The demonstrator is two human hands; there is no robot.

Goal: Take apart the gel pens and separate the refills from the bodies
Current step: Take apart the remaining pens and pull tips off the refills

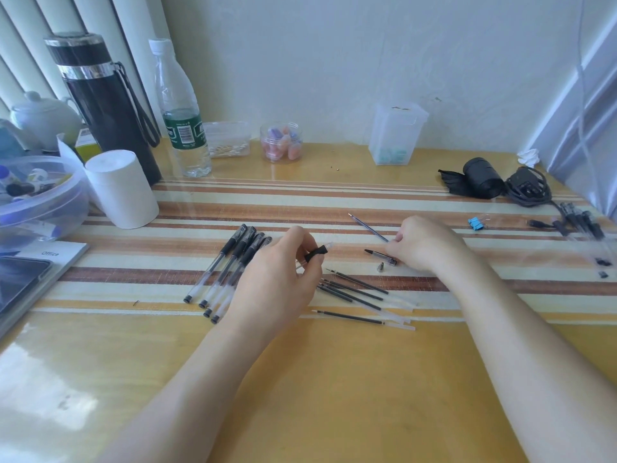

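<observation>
My left hand (283, 272) grips an empty clear pen body (317, 253) with a black grip, its open end pointing right. My right hand (420, 243) pinches a thin refill (367, 226) that points up and to the left. Below that hand lie a pen cap (380, 255) and a small metal tip (380, 267). Several empty bodies (230, 265) lie side by side left of my left hand. Several loose refills (357, 292) lie in a row between my arms. More capped pens (581, 222) lie at the far right.
A white paper roll (122, 190), a black flask (103, 101), a water bottle (182, 111) and a plastic bowl (40, 192) stand at the left. Small jars (282, 142) line the wall. A blue binder clip (477, 223) and black cable (527, 188) lie right.
</observation>
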